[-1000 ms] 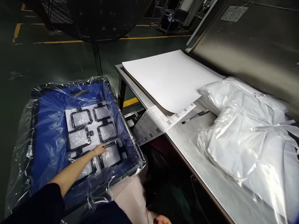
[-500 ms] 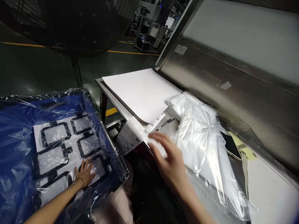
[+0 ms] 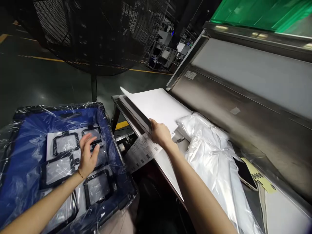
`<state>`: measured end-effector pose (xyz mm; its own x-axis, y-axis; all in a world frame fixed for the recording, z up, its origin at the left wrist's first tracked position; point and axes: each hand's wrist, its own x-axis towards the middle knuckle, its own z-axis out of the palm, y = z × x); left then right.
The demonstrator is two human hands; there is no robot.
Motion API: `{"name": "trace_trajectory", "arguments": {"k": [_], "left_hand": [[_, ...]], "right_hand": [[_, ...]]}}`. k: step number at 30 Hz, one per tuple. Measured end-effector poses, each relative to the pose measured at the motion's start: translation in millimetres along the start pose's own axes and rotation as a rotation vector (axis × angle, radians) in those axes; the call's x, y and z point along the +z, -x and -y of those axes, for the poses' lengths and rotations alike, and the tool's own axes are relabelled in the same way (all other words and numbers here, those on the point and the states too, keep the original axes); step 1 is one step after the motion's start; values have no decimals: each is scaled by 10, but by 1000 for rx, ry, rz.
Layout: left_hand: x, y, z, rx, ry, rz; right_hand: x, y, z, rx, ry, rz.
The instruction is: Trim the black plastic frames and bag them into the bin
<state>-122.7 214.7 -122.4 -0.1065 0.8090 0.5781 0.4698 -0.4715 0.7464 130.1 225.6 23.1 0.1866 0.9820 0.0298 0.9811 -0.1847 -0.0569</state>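
Observation:
My right hand grips the near edge of a white sheet on the metal bench; the sheet's far left corner is lifted off the stack below. Over the blue bin, my left hand hovers with fingers apart, holding nothing. Inside the bin, several black frame-shaped parts in clear plastic lie in rows on a white sheet. A printed paper form hangs over the bench edge below my right hand. Beside that hand, a pen is partly hidden.
A pile of clear plastic bags covers the bench's middle. Farther right lie a phone and a yellow card. A large fan stands behind the bin. A metal panel rises along the bench's back.
My right hand has moved forward and closed on the white sheet, raising its corner. My left hand has lifted off the parts in the bin. The view has tilted up.

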Motion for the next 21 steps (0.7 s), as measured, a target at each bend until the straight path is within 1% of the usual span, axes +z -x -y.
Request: {"name": "trace_trajectory", "arguments": {"k": [3,5,6,8,10,13,15,17,19,21], "left_hand": [[-229,-313,-464,174,169,-35],[-326,-434,-683,272,255,-37],[-349,-474,-753,305,283,-27],[-356,-522,-819,341,309,6],[-342,-540,-818,347,305,43],[-376,-544,-805,350,289,64],[-465,-550,-857,367,287,66],[-589,-571,-970,412,293,63],[-690,-617,-1096,502,236,113],[-709,-684,-1146,622,42,240]], "right_hand": [[14,118,134,22,27,-41],[61,173,190,24,27,-45],[82,184,197,24,23,-39],[97,164,167,12,6,-20],[72,100,103,-20,-16,-9],[1,27,74,-87,-27,-63],[1,85,180,-165,-18,-133],[92,269,403,-303,-3,-174],[280,544,696,-490,13,-158],[533,838,979,-670,18,-124]]}}
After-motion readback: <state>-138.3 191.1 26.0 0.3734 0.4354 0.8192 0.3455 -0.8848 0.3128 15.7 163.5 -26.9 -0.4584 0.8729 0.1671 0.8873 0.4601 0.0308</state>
